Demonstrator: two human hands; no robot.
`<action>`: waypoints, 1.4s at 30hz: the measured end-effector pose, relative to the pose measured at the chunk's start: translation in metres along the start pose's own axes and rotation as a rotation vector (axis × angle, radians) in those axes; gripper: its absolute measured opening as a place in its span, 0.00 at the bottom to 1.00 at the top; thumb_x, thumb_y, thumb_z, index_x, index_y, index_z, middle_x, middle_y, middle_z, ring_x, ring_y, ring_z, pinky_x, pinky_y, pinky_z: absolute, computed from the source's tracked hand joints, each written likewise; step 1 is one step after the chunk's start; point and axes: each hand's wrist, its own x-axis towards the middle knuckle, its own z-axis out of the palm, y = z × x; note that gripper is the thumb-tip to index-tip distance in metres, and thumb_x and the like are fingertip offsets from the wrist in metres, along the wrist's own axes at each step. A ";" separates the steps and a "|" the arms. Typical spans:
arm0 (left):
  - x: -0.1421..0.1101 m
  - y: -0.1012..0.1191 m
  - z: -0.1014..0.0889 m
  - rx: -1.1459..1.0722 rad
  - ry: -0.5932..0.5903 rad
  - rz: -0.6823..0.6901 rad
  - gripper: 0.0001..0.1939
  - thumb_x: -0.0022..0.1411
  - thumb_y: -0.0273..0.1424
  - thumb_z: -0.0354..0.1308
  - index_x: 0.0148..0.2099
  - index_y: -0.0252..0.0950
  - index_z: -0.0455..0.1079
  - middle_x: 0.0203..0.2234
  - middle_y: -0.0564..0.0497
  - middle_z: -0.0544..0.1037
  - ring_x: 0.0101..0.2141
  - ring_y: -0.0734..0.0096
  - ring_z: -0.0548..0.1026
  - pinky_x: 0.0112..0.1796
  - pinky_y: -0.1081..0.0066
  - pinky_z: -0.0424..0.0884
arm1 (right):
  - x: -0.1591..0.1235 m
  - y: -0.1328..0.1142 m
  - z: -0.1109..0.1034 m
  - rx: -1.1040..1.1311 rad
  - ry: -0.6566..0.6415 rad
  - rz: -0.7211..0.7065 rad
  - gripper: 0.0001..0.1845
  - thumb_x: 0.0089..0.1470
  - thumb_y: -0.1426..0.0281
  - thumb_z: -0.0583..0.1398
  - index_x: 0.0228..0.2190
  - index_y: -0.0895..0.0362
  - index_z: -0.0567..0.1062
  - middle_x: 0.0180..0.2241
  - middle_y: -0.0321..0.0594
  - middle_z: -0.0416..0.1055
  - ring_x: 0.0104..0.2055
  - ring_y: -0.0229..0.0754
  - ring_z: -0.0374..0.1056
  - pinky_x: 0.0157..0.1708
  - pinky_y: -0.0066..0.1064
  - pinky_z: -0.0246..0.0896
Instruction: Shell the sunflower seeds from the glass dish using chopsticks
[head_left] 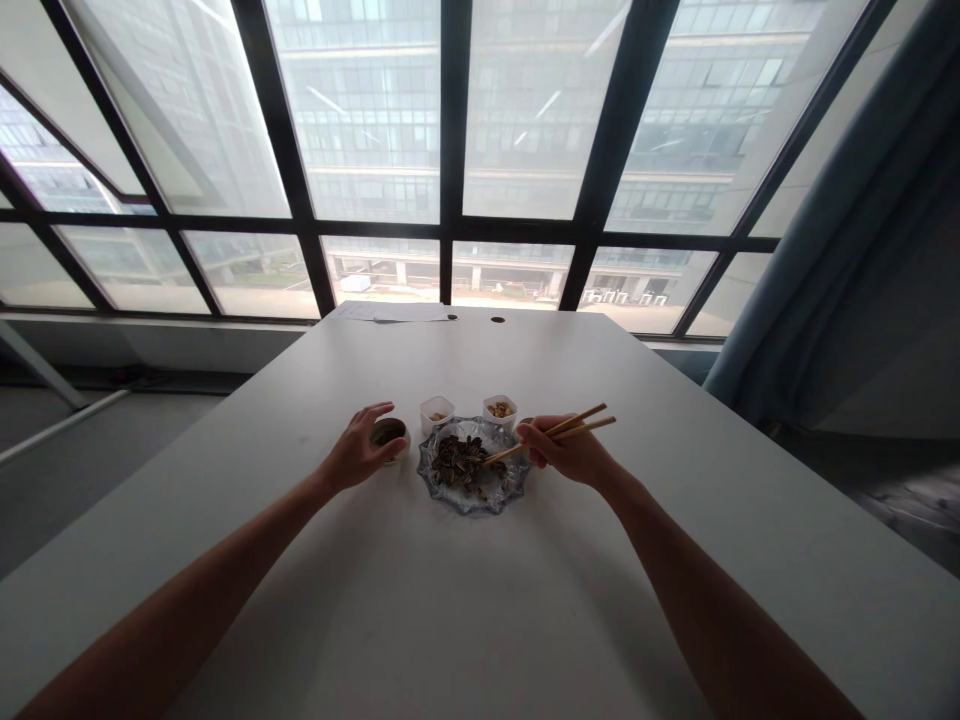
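My right hand (559,447) is closed around a pair of wooden chopsticks (577,428). Their tips reach into dark striped seeds, apparently sunflower seeds (459,462), heaped on a scalloped clear plate (472,507). Left of the plate, my left hand (358,448) curves its thumb and fingers round a small round cup (405,450) with a dark inside. Behind the plate stand two small white containers. The left container (435,403) has a few pale pieces in it, and the right container (499,400) holds brownish nut-like pieces. Something round is partly hidden behind my right hand.
Everything stands on a long white table (465,620). Sheets of paper (390,312) lie at its far end, near two dark round holes. Beyond are large black-framed windows (446,230), and a blue-grey curtain (810,260) hangs at right.
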 end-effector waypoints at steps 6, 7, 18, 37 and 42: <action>-0.021 -0.016 0.020 -0.157 -0.010 -0.118 0.43 0.57 0.52 0.63 0.66 0.34 0.56 0.60 0.34 0.70 0.59 0.48 0.71 0.59 0.49 0.66 | -0.004 -0.010 -0.001 0.032 0.177 -0.065 0.29 0.60 0.46 0.57 0.22 0.57 0.76 0.15 0.37 0.69 0.17 0.37 0.63 0.18 0.28 0.58; -0.022 -0.017 0.021 -0.169 -0.015 -0.123 0.44 0.56 0.51 0.64 0.66 0.34 0.56 0.60 0.34 0.70 0.59 0.48 0.71 0.60 0.48 0.66 | -0.005 -0.012 -0.001 0.044 0.165 -0.061 0.29 0.60 0.46 0.57 0.23 0.57 0.76 0.15 0.37 0.68 0.17 0.37 0.63 0.17 0.28 0.58; -0.022 -0.007 0.018 -0.139 -0.045 -0.243 0.48 0.53 0.50 0.64 0.67 0.29 0.55 0.56 0.33 0.74 0.55 0.47 0.74 0.57 0.50 0.69 | -0.008 0.000 0.016 -0.009 0.045 -0.092 0.25 0.63 0.53 0.59 0.22 0.56 0.74 0.20 0.39 0.72 0.21 0.38 0.67 0.21 0.28 0.63; -0.024 -0.002 0.017 -0.176 0.002 -0.138 0.39 0.48 0.42 0.70 0.60 0.37 0.64 0.51 0.41 0.78 0.52 0.52 0.77 0.54 0.54 0.71 | 0.010 -0.029 0.054 0.385 0.518 0.069 0.31 0.53 0.39 0.58 0.25 0.55 0.73 0.14 0.37 0.69 0.13 0.39 0.63 0.11 0.30 0.57; -0.024 0.001 0.016 -0.171 0.005 -0.108 0.38 0.49 0.41 0.70 0.60 0.38 0.64 0.53 0.42 0.78 0.53 0.53 0.76 0.55 0.54 0.71 | 0.033 -0.056 0.094 0.247 0.169 -0.017 0.30 0.53 0.38 0.58 0.24 0.53 0.73 0.19 0.39 0.73 0.20 0.41 0.69 0.18 0.30 0.65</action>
